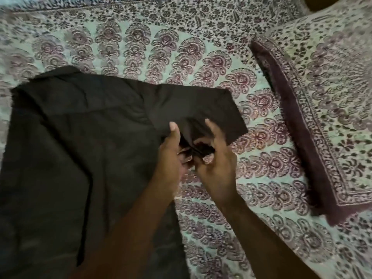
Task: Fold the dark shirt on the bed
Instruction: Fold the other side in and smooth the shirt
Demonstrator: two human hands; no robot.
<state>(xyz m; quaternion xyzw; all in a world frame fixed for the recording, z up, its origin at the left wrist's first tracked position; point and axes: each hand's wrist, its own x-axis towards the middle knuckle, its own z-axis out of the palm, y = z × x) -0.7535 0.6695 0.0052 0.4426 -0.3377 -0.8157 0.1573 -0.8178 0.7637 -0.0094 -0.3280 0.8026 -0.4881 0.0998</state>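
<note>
Grip, left side: the left fingers are clamped on cloth, thumb riding on top and the rest curled under a bunch of dark fabric.
Grip, right side: the right fingers are curled in tight as well, thumb lifted over the cloth, tips tucked beneath and gathering it.
Hands: the left hand and the right hand are almost touching, both pinching the same puckered spot.
Held part: that's the lower edge of the sleeve, close to where it joins the body; the sleeve itself stretches flat, up and to the right.
Garment: the dark shirt lies spread on the left half of the view, mostly flat, with a long crease or seam down the middle.
Surface: the patterned bed lies under it all, and a matching pillow sits well off to the right.
Done so far: by my reading, only the laying out. No fold shows on the body.
Left to do: this sleeve looks about to be brought across. The other side is out of view, so I cannot tell its state, and the body folds seem to lie ahead.
</note>
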